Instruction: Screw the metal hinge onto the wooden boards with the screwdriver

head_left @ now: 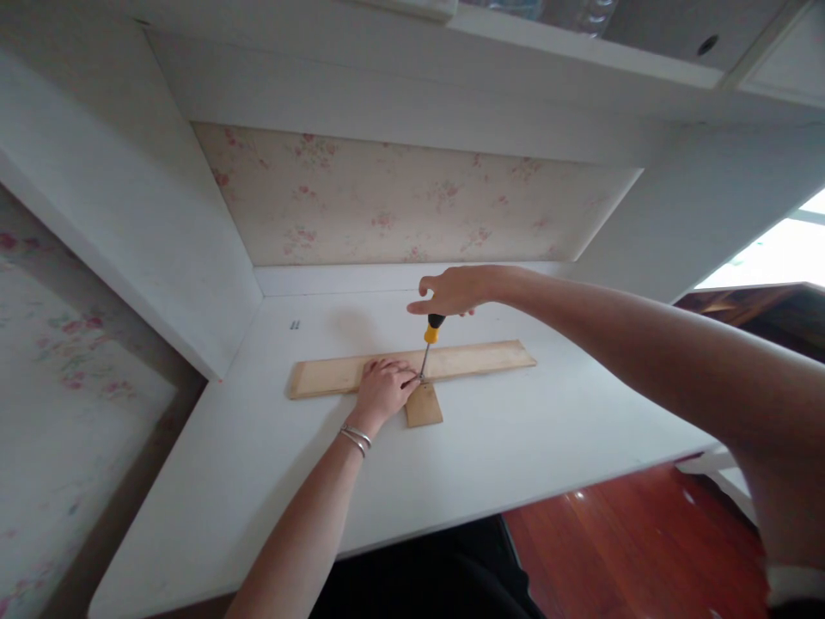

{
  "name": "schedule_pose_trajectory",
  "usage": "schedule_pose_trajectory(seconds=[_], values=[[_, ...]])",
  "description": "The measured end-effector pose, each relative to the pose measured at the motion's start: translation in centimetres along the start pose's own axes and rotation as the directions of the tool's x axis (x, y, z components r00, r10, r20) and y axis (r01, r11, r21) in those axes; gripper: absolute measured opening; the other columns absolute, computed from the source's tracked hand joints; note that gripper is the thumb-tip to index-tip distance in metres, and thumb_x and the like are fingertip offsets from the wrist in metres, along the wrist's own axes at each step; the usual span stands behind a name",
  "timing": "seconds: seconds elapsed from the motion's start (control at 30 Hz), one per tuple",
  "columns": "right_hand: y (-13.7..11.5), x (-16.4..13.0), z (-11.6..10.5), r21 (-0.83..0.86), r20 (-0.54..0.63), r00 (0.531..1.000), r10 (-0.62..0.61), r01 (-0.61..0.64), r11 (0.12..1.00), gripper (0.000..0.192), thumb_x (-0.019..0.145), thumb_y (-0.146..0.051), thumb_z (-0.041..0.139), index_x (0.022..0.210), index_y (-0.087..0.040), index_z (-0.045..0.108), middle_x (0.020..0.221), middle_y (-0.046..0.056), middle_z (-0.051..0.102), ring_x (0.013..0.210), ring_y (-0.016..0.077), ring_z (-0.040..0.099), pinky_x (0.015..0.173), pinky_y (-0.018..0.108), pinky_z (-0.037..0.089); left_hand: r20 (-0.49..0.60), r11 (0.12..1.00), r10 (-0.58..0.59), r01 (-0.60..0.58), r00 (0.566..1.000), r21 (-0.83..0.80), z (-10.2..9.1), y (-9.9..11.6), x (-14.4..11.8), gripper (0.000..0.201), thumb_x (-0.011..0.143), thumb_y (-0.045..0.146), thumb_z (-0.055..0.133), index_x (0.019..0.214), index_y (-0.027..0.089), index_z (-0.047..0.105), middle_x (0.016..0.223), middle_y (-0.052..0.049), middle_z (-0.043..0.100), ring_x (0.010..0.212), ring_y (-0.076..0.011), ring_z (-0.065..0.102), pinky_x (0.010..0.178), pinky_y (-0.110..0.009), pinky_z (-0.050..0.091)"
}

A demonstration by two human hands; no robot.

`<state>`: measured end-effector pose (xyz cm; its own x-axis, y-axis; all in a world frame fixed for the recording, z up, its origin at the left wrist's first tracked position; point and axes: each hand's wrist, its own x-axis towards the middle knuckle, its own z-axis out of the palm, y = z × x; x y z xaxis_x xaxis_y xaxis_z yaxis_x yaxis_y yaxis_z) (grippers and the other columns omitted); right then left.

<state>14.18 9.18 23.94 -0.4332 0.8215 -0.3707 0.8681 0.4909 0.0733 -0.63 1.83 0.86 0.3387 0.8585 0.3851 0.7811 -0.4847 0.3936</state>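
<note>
My right hand is closed around the top of a screwdriver with a yellow and black handle. The screwdriver stands nearly upright, its tip down at the front edge of a long wooden board. A short wooden piece sticks out from that edge towards me. My left hand lies over the board, with thumb and forefinger drawn together beside the tip. A small metallic bit shows at these fingertips, too small to name. Silver bangles circle my left wrist.
The boards lie on a white desk with side panels and a shelf overhead. A few tiny dark items or marks show at the back left. Floral wallpaper covers the back. Reddish wooden floor lies beyond the front edge.
</note>
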Motion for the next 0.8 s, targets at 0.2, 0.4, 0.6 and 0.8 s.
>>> schedule_pose_trajectory(seconds=[0.2,0.4,0.6,0.8], values=[[0.5,-0.1,0.1,0.002,0.023,0.993,-0.116,0.116,0.993,0.05,0.076,-0.053,0.056,0.111,-0.017,0.057,0.081,0.008,0.068,0.063,0.0174,0.061,0.057,0.027,0.039,0.004,1.0,-0.004,0.004,1.0,0.004,0.0,0.1,0.0,0.021,0.086,0.038,0.053,0.097,0.032,0.07,0.11,0.002,0.067,0.106,-0.0181,0.052,0.099,-0.037,0.028],[0.3,-0.1,0.2,0.026,0.022,1.0,0.0,0.0,1.0,0.059,0.081,-0.066,0.041,0.102,-0.014,0.06,0.076,0.01,0.067,0.058,0.0174,0.06,0.056,0.029,0.039,0.006,1.0,-0.02,0.02,1.0,-0.007,-0.1,0.1,-0.1,0.02,0.086,0.037,0.053,0.097,0.032,0.07,0.111,0.002,0.067,0.107,-0.0185,0.053,0.099,-0.038,0.028],[-0.4,-0.5,-0.4,0.064,0.071,0.991,-0.116,0.112,0.992,0.052,0.077,-0.049,0.056,0.12,-0.019,0.053,0.086,0.007,0.067,0.062,0.0152,0.06,0.056,0.026,0.039,0.01,1.0,0.0,0.0,1.0,-0.004,-0.2,0.3,0.0,0.02,0.087,0.036,0.053,0.096,0.031,0.069,0.108,0.002,0.067,0.104,-0.018,0.054,0.097,-0.038,0.028],[-0.5,0.0,-0.4,-0.068,0.085,0.995,0.046,-0.04,0.997,0.062,0.084,-0.063,0.034,0.097,-0.01,0.065,0.068,0.012,0.064,0.055,0.0186,0.058,0.056,0.031,0.039,0.005,1.0,0.003,-0.004,1.0,0.009,-0.2,0.2,-0.1,0.022,0.088,0.036,0.051,0.098,0.03,0.069,0.111,0.001,0.067,0.106,-0.0181,0.053,0.097,-0.037,0.028]])
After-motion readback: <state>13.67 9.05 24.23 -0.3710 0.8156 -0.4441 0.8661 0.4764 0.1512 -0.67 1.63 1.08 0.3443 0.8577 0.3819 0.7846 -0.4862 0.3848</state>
